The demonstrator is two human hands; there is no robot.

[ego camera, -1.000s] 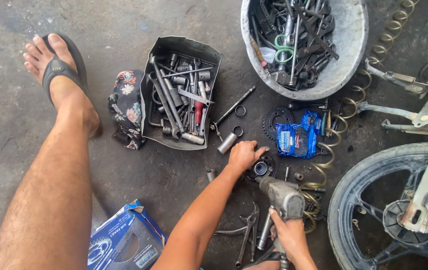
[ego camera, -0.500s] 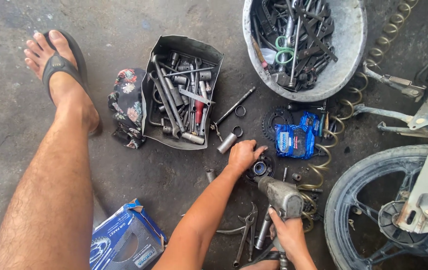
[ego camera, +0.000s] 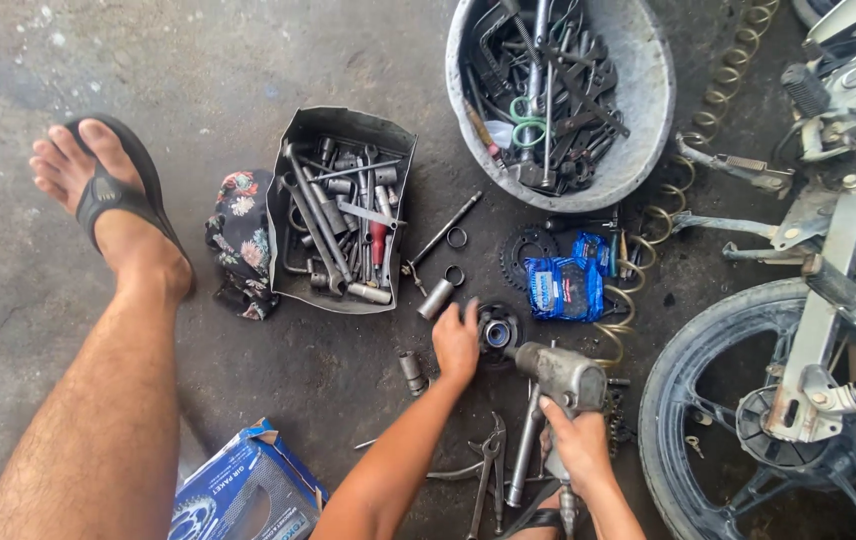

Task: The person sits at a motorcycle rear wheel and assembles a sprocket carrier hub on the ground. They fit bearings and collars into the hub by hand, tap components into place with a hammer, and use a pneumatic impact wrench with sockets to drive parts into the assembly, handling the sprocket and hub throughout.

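Your left hand (ego camera: 456, 342) has its fingers (ego camera: 468, 315) spread over the round hub part (ego camera: 496, 332) on the floor, steadying it. Your right hand (ego camera: 576, 440) grips the impact wrench (ego camera: 558, 372), nose against that hub. You look mid-fastening; next, keep the hub pinned, wrench square. Both forearms reach forward from below.
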